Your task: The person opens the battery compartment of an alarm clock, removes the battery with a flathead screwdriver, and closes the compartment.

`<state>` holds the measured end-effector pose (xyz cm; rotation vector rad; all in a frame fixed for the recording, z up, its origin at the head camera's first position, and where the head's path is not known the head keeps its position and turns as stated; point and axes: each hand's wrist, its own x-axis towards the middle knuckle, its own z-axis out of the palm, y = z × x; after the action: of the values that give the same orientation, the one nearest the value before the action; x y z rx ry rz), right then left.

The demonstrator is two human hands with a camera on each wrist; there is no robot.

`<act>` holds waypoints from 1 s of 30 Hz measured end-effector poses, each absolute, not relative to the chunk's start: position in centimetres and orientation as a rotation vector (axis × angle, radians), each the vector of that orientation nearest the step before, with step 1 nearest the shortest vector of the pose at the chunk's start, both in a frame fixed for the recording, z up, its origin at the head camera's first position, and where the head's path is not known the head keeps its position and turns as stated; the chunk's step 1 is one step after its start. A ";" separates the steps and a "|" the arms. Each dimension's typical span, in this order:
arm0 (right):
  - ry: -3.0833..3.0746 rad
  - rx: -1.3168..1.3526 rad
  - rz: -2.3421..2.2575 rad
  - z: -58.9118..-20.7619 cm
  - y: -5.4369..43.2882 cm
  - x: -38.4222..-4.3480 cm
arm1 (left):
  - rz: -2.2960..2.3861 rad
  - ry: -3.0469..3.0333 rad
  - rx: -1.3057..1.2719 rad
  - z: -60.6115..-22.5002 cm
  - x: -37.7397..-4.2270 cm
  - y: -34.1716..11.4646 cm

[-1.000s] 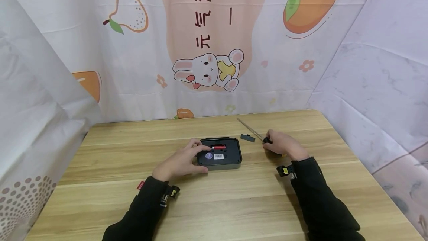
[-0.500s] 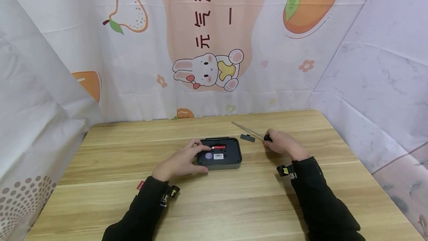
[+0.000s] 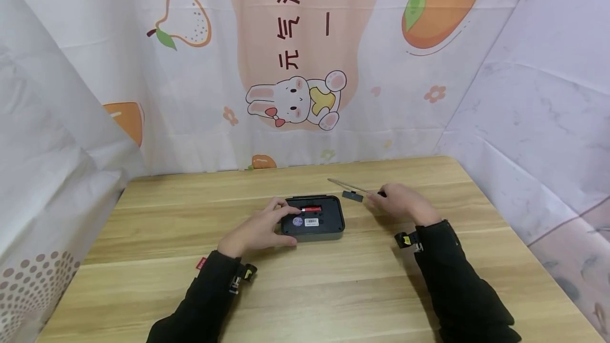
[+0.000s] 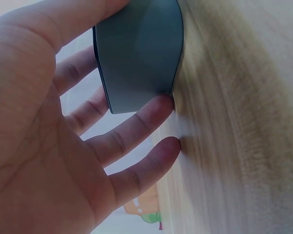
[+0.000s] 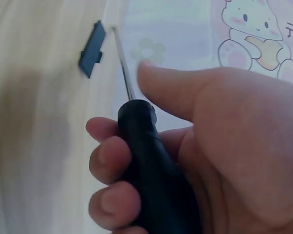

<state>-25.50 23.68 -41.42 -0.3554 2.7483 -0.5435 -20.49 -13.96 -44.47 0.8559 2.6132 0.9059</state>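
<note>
The right hand (image 3: 402, 204) swung its gripped screwdriver (image 5: 154, 156) from the counter's (image 3: 310, 290) far edge, handier for the case (image 3: 329, 226) the left hand (image 3: 254, 232) held.

The screwdriver (image 5: 144, 141) has swung, tip nearer the black case (image 3: 330, 220).

Backdrop curtain (image 3: 190, 94) reads 元气满, 一天, sideways | barcode label (image 3: 312, 222) on black device (image 3: 333, 224): too small | purple sticker (image 3: 297, 222), red sleeve tag (image 3: 201, 263): illegible
</note>
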 end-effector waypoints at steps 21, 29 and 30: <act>2.870 -0.490 -0.181 -33.6 20.9 -24.5 | 0.898 2.618 0.840 -44.3 -20.5 -13.8; 2.897 -0.593 0.112 -31.8 19.1 -23.9 | 0.911 2.609 0.845 -44.5 -20.5 -13.8; 2.901 -0.600 0.133 -31.6 18.8 -23.9 | 0.913 2.611 0.849 -44.5 -20.5 -13.8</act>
<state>-23.92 18.79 -31.58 -0.6000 2.9013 0.1335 -20.54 -13.80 -44.48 0.8487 2.6112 0.9132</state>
